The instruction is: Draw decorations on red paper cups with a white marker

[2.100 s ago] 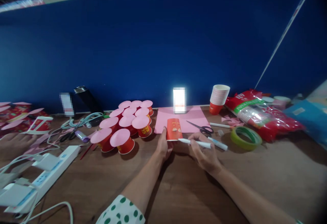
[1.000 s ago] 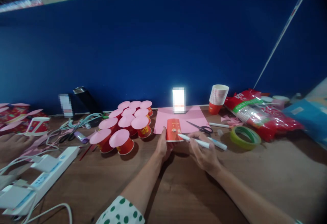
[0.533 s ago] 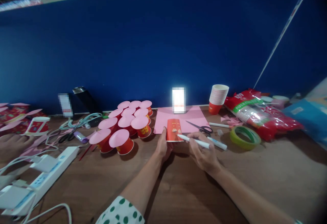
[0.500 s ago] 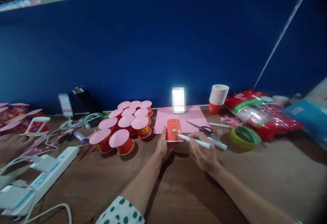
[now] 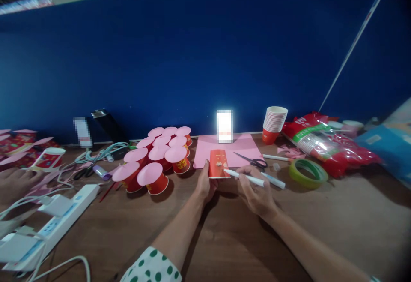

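Observation:
My left hand [image 5: 204, 185] grips a red paper cup [image 5: 218, 162] from its left side, with the white rim turned down. Small light marks show on the cup's face. In my right hand [image 5: 255, 190] is a white marker pen [image 5: 248, 177], its tip at the lower right of the cup; whether it touches the surface I cannot tell. Behind the cup lies pink paper [image 5: 205, 145], with scissors [image 5: 252, 160] at its right edge. A second marker [image 5: 272, 180] lies beyond my right fingers.
Several red cups with pink paper tops [image 5: 150, 174] stand on the left. A power strip [image 5: 69, 211] with cables lies nearer. Rightward are green tape [image 5: 294, 178], stacked cups [image 5: 270, 127] and a red plastic bag [image 5: 334, 157]. Another person's hand [image 5: 16, 183] is at far left.
My hands, the cup and the marker stay almost in place. At far left the other person's hand has shifted slightly by the white-rimmed cup, which has also moved a little.

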Demonstrator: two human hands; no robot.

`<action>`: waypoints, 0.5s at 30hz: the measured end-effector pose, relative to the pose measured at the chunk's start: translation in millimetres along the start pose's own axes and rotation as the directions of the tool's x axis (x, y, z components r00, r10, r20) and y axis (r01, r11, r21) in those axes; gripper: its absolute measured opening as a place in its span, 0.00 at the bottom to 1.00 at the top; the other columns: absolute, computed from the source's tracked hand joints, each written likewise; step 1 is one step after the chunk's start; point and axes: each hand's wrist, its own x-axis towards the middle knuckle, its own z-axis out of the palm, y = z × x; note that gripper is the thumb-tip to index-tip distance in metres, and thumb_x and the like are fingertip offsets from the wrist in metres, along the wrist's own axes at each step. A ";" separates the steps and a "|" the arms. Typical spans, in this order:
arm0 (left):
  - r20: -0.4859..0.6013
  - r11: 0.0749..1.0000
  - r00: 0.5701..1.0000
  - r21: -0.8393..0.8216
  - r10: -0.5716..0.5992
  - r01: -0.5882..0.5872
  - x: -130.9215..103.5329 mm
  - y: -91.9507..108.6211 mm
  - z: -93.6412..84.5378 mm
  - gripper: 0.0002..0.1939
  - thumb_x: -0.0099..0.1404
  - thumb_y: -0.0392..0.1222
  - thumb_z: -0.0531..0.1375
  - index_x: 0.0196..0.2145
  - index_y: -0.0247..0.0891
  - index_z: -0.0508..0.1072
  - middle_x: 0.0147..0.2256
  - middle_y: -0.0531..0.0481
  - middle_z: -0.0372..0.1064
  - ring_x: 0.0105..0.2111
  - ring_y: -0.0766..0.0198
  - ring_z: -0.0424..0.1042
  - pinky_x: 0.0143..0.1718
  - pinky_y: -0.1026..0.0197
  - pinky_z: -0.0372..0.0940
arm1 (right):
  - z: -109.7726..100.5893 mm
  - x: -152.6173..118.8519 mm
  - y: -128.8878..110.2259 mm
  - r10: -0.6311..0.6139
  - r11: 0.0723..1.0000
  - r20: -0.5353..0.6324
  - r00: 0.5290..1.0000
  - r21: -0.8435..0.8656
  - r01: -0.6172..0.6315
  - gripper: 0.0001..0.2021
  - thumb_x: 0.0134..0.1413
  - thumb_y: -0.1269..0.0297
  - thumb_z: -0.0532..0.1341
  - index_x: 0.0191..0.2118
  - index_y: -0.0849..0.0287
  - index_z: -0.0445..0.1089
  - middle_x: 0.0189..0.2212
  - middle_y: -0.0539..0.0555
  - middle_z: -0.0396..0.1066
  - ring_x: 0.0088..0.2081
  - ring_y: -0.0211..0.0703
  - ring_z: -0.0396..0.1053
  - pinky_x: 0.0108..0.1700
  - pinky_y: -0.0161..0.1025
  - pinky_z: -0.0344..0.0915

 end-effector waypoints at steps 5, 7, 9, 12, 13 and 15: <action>0.010 0.999 0.999 0.007 -0.038 0.038 -0.1 2.1 -0.2 0.22 0.65 0.52 0.51 0.40 0.28 0.72 0.32 0.40 0.75 0.30 0.59 0.75 0.34 0.59 0.69 | -1.1 1.3 -1.5 -0.005 1.000 0.027 1.000 0.008 0.005 0.07 0.57 0.65 0.54 0.30 0.58 0.66 0.24 0.48 0.67 0.27 0.37 0.64 0.32 0.34 0.60; 0.027 0.999 0.999 0.013 -0.036 0.036 -0.6 2.4 0.1 0.22 0.65 0.52 0.51 0.40 0.27 0.72 0.33 0.39 0.75 0.30 0.60 0.75 0.32 0.61 0.69 | -0.7 2.1 -1.8 0.004 1.000 0.000 1.000 0.017 -0.004 0.07 0.57 0.65 0.54 0.31 0.58 0.66 0.24 0.48 0.67 0.28 0.37 0.64 0.32 0.34 0.60; 0.029 0.999 0.999 0.011 -0.041 0.041 -1.0 2.8 0.3 0.23 0.65 0.52 0.51 0.40 0.26 0.71 0.34 0.39 0.75 0.30 0.60 0.75 0.31 0.62 0.68 | -0.4 2.7 -1.9 0.025 0.999 -0.014 1.000 0.027 -0.024 0.07 0.57 0.64 0.54 0.32 0.58 0.66 0.25 0.49 0.67 0.27 0.37 0.64 0.31 0.33 0.60; 0.020 0.997 0.997 -0.003 -0.079 0.079 -1.0 4.3 0.4 0.25 0.66 0.53 0.49 0.43 0.25 0.70 0.35 0.38 0.74 0.31 0.59 0.75 0.32 0.62 0.68 | -1.1 2.9 -2.0 0.020 1.000 0.011 1.000 0.019 -0.020 0.07 0.56 0.64 0.54 0.31 0.58 0.66 0.24 0.48 0.67 0.27 0.37 0.63 0.31 0.33 0.60; 0.017 0.996 0.996 -0.007 -0.091 0.091 -0.9 4.9 0.4 0.25 0.66 0.53 0.49 0.44 0.25 0.70 0.35 0.38 0.74 0.31 0.59 0.75 0.31 0.61 0.68 | -1.4 2.8 -2.1 0.015 1.000 0.018 1.000 0.017 -0.016 0.07 0.56 0.64 0.54 0.30 0.58 0.66 0.23 0.48 0.67 0.27 0.37 0.63 0.31 0.34 0.59; 0.010 0.994 0.994 -0.008 -0.110 0.110 -0.6 5.9 0.5 0.26 0.66 0.53 0.49 0.46 0.26 0.69 0.35 0.37 0.74 0.31 0.58 0.75 0.30 0.61 0.68 | -1.5 2.6 -2.6 0.029 0.999 0.014 0.999 0.023 -0.030 0.08 0.56 0.64 0.54 0.29 0.58 0.66 0.22 0.48 0.66 0.26 0.37 0.63 0.30 0.34 0.59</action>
